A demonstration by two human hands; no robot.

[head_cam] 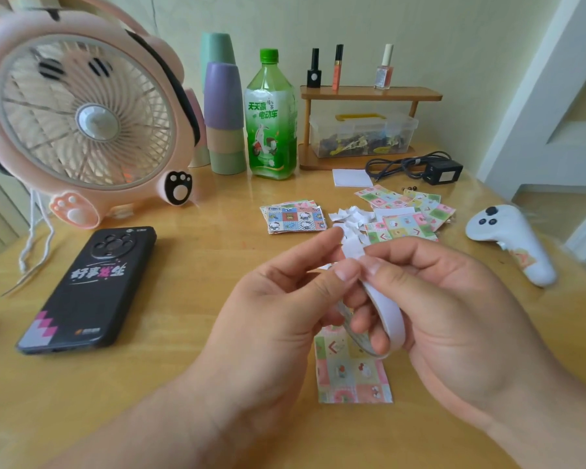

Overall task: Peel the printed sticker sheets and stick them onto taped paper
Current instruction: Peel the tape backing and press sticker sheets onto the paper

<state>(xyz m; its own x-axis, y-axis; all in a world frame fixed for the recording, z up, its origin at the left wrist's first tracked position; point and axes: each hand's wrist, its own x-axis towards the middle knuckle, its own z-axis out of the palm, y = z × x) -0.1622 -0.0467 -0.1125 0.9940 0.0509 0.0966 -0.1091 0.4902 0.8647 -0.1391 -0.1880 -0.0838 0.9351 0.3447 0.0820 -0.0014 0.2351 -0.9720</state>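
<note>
Head — wooden table (82, 384), sticker sheets (295, 218), wall (420, 35)

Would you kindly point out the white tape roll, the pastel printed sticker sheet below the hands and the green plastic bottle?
White tape roll (385, 310): head view, outer band.
Pastel printed sticker sheet (352, 375): head view, its centre.
Green plastic bottle (270, 125): head view, its label.
</note>
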